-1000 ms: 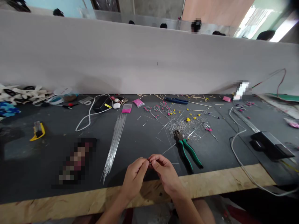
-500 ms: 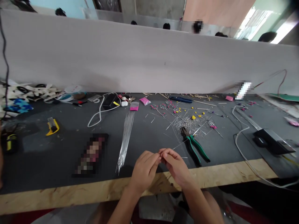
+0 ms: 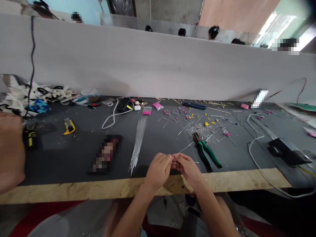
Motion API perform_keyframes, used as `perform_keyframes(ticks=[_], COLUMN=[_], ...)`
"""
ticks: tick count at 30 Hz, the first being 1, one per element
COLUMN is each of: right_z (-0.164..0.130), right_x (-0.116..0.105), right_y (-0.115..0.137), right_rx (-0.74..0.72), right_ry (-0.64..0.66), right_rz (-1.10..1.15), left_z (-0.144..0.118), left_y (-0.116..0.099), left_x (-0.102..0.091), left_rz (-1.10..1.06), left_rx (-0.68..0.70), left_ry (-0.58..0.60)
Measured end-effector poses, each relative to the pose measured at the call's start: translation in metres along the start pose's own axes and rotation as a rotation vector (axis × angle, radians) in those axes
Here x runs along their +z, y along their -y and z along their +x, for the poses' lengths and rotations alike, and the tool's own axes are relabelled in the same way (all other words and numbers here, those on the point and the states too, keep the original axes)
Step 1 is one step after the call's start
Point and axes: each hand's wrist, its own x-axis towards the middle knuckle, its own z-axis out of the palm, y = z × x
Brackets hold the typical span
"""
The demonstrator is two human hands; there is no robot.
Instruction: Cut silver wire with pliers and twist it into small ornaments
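- Head view, and the wire first: a thin, straight silver-coloured metal wire (image 3: pixel 186 148) slants out from the fingers, its long axis running away from the person and to the right, above the dark grey tabletop (image 3: pixel 163 138).
- Its far end points towards the head of the steel pliers with green-and-black handles (image 3: pixel 211 153); I can't tell whether they touch.
- The right hand (image 3: pixel 189 168) is nearer to the visible length and to the pliers.
- The left hand (image 3: pixel 158 170) meets it fingertip to fingertip. Both are drawn into a close pinch, seemingly on the wire's near end, though the fingers hide that spot from me.
- To the left hand's left lies a loose bundle of straight silver wires (image 3: pixel 138 143), long axis pointing away from the person, far end just by the packets.
- As for containers, a small clear plastic packet (image 3: pixel 147 112) has bright pink stuff inside; just beyond it, to the right, a second pink-filled plastic packet (image 3: pixel 157 106) lies flat.
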Motion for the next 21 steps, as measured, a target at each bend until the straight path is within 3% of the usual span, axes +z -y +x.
perform_keyframes(ticks=[11,17,21], right_z=[-0.006,-0.007,-0.009], right_x=[-0.011,-0.017,-0.016], right_y=[0.001,-0.006,-0.006], right_rx=[-0.041,-0.267,-0.402], right_ry=[-0.017,-0.058,-0.054], right_rz=[-0.050,-0.353,-0.533], left_z=[-0.003,0.000,0.004], left_y=[-0.008,-0.011,-0.011], left_x=[0.004,0.007,0.012], left_rz=[-0.017,-0.360,-0.854], left_rx=[-0.060,-0.316,-0.700], left_ry=[0.078,0.055,0.061])
